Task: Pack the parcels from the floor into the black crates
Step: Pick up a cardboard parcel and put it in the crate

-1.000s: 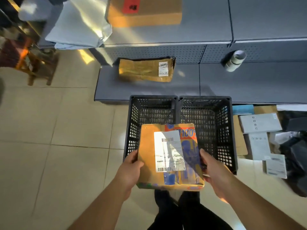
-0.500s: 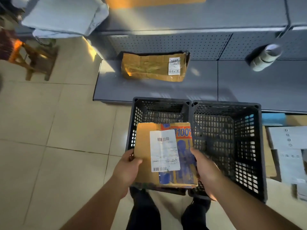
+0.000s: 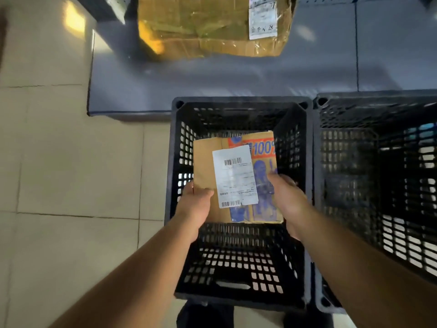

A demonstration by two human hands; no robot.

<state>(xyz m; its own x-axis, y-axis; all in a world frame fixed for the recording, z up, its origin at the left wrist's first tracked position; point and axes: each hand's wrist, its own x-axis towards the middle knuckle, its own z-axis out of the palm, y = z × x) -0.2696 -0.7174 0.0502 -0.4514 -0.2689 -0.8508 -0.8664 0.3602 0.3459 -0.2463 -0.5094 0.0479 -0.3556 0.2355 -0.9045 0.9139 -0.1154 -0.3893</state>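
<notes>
A flat brown cardboard parcel (image 3: 236, 176) with blue and orange print and a white barcode label sits low inside the left black crate (image 3: 175, 162). My left hand (image 3: 194, 207) grips its near left edge and my right hand (image 3: 287, 197) grips its right side. A second black crate (image 3: 354, 185) stands against the first on the right; its inside is dark and looks bare.
A crumpled brown taped parcel (image 3: 212, 27) with a white label lies on the low grey shelf (image 3: 236, 76) beyond the crates. Beige tiled floor (image 3: 71, 185) spreads to the left. My dark trousers show below the crate's near wall.
The parcel has gone from above the crate's near rim down into the left crate, both hands still on it. The view has dropped closer to the crates.
</notes>
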